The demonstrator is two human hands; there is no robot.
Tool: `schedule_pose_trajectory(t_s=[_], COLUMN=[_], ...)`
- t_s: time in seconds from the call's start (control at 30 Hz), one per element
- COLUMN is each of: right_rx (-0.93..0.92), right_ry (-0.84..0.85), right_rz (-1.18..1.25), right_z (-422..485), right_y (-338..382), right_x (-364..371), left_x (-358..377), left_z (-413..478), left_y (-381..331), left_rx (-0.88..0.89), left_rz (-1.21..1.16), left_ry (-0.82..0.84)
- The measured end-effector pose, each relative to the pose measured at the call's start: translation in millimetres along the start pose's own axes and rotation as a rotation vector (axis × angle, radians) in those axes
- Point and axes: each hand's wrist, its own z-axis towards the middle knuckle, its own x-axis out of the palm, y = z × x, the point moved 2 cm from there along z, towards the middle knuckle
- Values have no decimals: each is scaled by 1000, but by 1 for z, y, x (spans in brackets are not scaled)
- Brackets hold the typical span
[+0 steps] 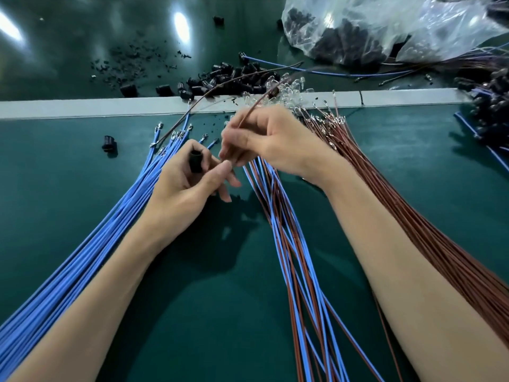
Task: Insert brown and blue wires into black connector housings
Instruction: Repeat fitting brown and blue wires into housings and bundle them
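Left hand (187,186) curls around a black housing (196,161); right hand's (271,142) fingers (237,154) pinch a brown wire (254,104).

We count left hand (179,184), right hand (271,139): 2 | held housing (195,161): 1 | held brown wire (256,104): 1 | blue bundle (110,230), mixed bundle (292,244), brown bundle (413,216): 3

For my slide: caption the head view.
Left hand holds a black housing while right hand pinches a brown wire.

Green surface (68,194) carries blue wires (82,260), brown wires (429,216), loose black housings (234,75), and a plastic bag (385,23), perhaps holding more.
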Motion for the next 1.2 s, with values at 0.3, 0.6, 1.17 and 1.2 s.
schedule_pose_trajectory(t_s=[0.3,0.6,1.17,1.2], right_rx=[-173,-140,-166,-172], right_ry=[-194,-110,-143,-167], right_rz=[49,1,-10,1], right_z=[-4,1,3,4], right_y=[18,10,2,1], right_x=[-17,-9,7,7], left_x=[5,3,2,2], left_z=[0,1,4,4], left_y=[7,5,5,5], left_rx=[8,28,65,53], left_rz=[193,137,149,106], left_ry=[104,106,45,33])
